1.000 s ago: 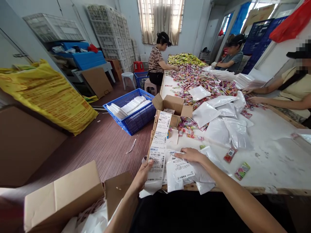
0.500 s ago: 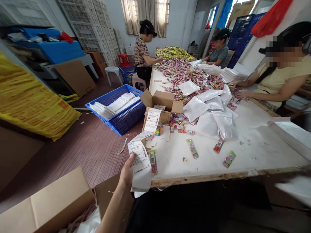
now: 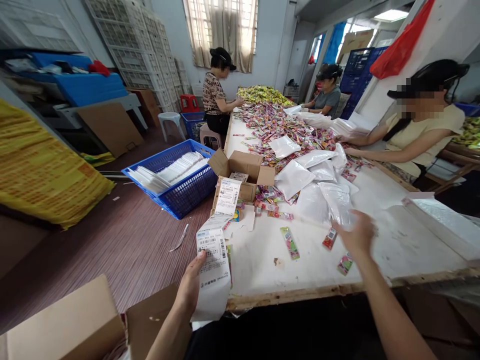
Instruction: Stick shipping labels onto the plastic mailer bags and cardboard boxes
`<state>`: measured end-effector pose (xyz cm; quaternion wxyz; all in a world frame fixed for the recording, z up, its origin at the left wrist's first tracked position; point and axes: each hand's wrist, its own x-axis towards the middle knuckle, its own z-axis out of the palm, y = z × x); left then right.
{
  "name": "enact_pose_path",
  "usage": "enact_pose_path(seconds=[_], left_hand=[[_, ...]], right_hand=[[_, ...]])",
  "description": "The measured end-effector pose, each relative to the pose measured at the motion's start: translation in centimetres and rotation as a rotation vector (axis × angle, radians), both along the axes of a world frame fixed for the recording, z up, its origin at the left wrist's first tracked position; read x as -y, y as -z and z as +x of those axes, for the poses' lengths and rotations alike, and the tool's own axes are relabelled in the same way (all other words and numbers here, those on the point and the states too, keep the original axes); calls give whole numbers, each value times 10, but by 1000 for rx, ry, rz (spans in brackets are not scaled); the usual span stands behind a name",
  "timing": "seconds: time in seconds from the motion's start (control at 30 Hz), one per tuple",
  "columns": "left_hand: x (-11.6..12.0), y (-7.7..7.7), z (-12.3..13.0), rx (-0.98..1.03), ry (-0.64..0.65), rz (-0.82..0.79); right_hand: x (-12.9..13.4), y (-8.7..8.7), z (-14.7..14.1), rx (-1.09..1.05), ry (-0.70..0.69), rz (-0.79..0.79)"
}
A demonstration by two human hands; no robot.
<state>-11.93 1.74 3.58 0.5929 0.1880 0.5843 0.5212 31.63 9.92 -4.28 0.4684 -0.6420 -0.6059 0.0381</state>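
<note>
My left hand (image 3: pixel 192 280), at the table's near left corner, is closed on a strip of printed shipping labels (image 3: pixel 213 260). The strip runs up to a cardboard box (image 3: pixel 247 190), with one label (image 3: pixel 227 196) lying against the box's front. My right hand (image 3: pixel 358 234) is blurred over the table, thumb and fingers apart, at the lower end of a filled white plastic bag (image 3: pixel 335 200). Whether it touches the bag I cannot tell. Beneath and beside this hand lie a red candy packet (image 3: pixel 329 238) and a green-pink packet (image 3: pixel 345 264).
More white bags (image 3: pixel 294 177) lie before a large heap of colourful packets (image 3: pixel 277 125). A blue basket (image 3: pixel 183 192) of white bundles stands left of the table. An opened carton (image 3: pixel 63 320) is at lower left. Several co-workers sit around the table, one (image 3: pixel 420 120) on the right.
My right hand has come into view from the right and reached the white bags. My left hand still holds the label strip. The view has tilted up and shifted slightly right.
</note>
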Motion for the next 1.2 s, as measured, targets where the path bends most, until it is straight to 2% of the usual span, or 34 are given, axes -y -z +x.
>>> enact_pose_path(seconds=[0.07, 0.13, 0.2, 0.27, 0.37, 0.43, 0.5, 0.53, 0.6, 0.63, 0.67, 0.7, 0.73, 0.77, 0.83, 0.9, 0.93, 0.97, 1.03, 1.07, 1.13, 1.2], left_hand=[[11, -6, 2, 32, 8, -22], [20, -12, 3, 50, -9, -59], [25, -18, 5, 35, -45, -89], [26, -23, 5, 13, -65, -88], [20, -25, 4, -7, -75, -57], [13, -23, 3, -19, -71, -29], [7, -20, 2, -25, -63, 0], [5, -19, 2, -23, -59, 9], [3, -16, 1, -15, -58, 9], [3, -15, 1, -11, -58, 1], [4, -15, -1, -9, -56, -8], [6, -15, -2, -10, -58, -16], [9, -16, -3, -14, -53, -25], [12, -17, -5, -16, -29, -34], [20, -18, -4, -7, 106, -59], [26, -17, 2, -2, 329, -107], [28, -16, 7, -11, 438, -129], [30, -14, 13, -33, 520, -144], [30, -9, 25, -104, 582, -146], [30, -6, 30, -137, 569, -132], [29, -1, 31, -172, 500, -99], [31, 0, 22, -164, 431, -66]], right_hand=[[-12, 8, -15, 119, 132, -130], [-26, 11, -26, 215, 204, -236], [-38, 1, -26, 298, 247, -321], [-42, -25, -12, 359, 286, -375], [-28, -91, 11, 479, 330, -320], [-10, -136, 3, 600, 223, -161], [10, -162, -37, 663, -126, -42], [19, -164, -66, 657, -308, -15], [31, -147, -128, 658, -657, -1], [33, -131, -154, 637, -743, 7], [31, -112, -171, 579, -776, -9], [26, -93, -178, 492, -720, -36], [19, -75, -174, 400, -596, -70], [9, -58, -159, 319, -446, -104], [-9, -32, -103, 219, -143, -156], [-20, -14, -34, 122, 200, -244], [-22, -7, -2, 64, 429, -378], [-22, -2, 26, 37, 511, -424], [-13, 2, 64, 18, 608, -464], [-4, 2, 72, 27, 609, -446], [21, -1, 68, 75, 581, -347], [56, -3, 41, 164, 412, -179]])
